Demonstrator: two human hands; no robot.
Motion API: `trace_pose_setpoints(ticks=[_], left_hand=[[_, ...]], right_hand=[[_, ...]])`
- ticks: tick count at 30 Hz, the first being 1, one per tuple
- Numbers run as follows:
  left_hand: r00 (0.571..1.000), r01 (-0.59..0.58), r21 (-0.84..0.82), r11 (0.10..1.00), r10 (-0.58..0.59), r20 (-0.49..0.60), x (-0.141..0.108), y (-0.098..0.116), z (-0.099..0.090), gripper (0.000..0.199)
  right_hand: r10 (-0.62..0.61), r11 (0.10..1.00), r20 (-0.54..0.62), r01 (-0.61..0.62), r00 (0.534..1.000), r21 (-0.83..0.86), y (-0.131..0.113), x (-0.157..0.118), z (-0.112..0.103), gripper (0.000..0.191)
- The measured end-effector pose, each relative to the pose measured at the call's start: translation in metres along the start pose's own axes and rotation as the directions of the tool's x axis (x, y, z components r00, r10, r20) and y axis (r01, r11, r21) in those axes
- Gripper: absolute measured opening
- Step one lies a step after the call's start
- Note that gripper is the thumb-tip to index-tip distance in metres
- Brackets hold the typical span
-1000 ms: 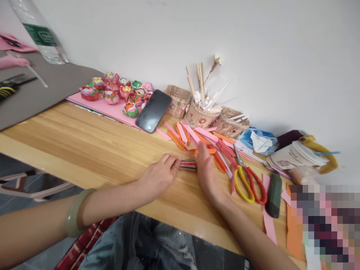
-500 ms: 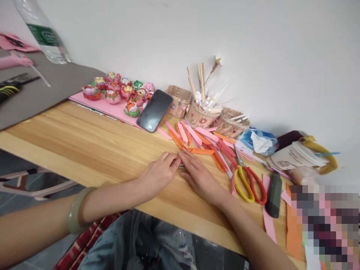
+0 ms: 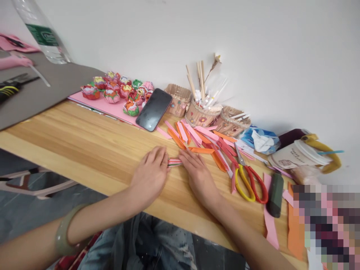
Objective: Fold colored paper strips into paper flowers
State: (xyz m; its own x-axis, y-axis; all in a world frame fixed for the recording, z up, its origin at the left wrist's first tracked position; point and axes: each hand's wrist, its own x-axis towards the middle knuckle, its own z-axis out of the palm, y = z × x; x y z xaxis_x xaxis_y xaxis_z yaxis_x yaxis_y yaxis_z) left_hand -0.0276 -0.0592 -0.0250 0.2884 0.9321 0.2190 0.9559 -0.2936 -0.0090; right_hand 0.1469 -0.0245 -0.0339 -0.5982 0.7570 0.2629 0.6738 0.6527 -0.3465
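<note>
Multicoloured striped paper strip (image 3: 174, 162) lies inward of the pale wooden bench's (image 3: 98, 138) front edge; left hand (image 3: 150, 173) and right hand (image 3: 201, 178) cover its ends, seemingly steadying it. How closed either grip is, can't tell!

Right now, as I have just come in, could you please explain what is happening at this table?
Someone's left hand and right hand are at opposite ends of a thin striped bundle on the wooden table; only its middle shows. Pink and orange strips lie just beyond the hands, with scissors to the right. Farther left, colourful flowers sit on a pink sheet near a phone.
</note>
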Motion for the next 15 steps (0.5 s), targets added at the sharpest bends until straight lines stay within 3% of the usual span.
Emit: trace_pose_setpoints(ticks=[8, 15], left_hand=[[0.990, 0.069, 0.004, 0.998, -0.069, 0.121, 0.005, 0.013, 0.000, 0.051], [1.000, 0.031, -0.191, 0.981, -0.030, 0.006, -0.002, 0.002, 0.007, 0.057]], right_hand=[[-0.057, 0.998, -0.070, 0.059, 0.996, 0.030, 0.000, 0.001, 0.008, 0.058], [-0.075, 0.997, -0.042, 0.076, 0.996, 0.025, 0.002, 0.001, 0.010, 0.053]])
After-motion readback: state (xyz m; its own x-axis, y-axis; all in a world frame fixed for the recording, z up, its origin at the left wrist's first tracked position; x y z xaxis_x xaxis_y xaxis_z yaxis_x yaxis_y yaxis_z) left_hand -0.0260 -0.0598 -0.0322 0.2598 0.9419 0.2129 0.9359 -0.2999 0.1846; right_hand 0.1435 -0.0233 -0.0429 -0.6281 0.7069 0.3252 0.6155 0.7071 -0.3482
